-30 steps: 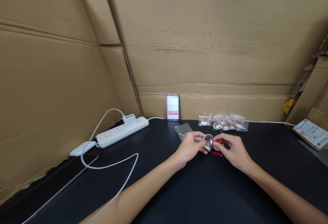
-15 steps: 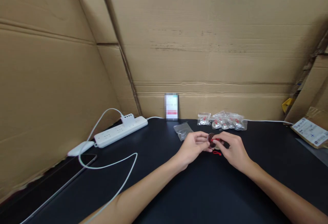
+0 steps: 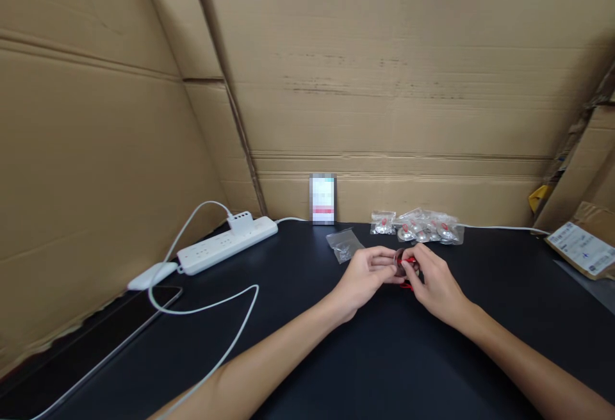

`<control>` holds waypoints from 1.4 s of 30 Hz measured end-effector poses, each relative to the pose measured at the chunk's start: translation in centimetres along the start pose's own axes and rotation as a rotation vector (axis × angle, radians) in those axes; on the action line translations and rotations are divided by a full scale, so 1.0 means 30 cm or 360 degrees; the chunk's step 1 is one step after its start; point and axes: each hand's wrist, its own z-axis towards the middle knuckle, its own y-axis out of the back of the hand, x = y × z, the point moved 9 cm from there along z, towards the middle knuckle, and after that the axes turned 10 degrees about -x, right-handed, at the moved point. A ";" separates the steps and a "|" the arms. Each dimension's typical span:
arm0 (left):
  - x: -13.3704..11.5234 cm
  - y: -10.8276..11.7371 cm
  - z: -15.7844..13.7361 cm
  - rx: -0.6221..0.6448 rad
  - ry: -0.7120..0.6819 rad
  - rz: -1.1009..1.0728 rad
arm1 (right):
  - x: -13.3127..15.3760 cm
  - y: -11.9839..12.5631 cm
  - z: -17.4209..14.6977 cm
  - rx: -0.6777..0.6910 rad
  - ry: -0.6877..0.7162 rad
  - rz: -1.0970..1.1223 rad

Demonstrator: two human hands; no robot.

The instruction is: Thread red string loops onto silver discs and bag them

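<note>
Head view, small round silver metal disc (image 3: pixel 398 260) tilted between both hands, left hand (image 3: pixel 361 280) pinching its rim, right hand (image 3: pixel 438 287) pinching thin red cord (image 3: pixel 410 260) beside it, over smooth black surface (image 3: pixel 384 362)

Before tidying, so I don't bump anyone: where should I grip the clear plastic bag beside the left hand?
Probably pinch the clear plastic bag by its left edge, from the left: it lies flattish, its right corner near the left hand.

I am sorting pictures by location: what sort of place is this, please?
Probably a makeshift workstation: cardboard walls screen a black table, where a power strip and small clear bags lie.
</note>
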 end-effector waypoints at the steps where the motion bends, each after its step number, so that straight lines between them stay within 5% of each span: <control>1: -0.001 -0.001 0.000 -0.0002 -0.0012 -0.0007 | 0.001 -0.001 -0.002 0.0001 0.0012 -0.0018; 16: 0.016 0.051 0.018 -0.0149 0.0022 -0.0014 | 0.056 0.010 0.001 -0.0021 0.0113 0.0278; 26: -0.011 0.028 0.021 0.0014 -0.0115 0.0238 | 0.038 0.019 0.016 -0.0037 -0.0042 0.0419; 33: 0.003 0.061 0.055 -0.0021 -0.0158 0.0336 | 0.069 0.049 0.028 -0.0093 0.0066 0.0342; 42: -0.068 0.033 -0.003 -0.0146 -0.0558 0.1077 | 0.078 0.042 0.016 -0.0088 0.0166 0.0295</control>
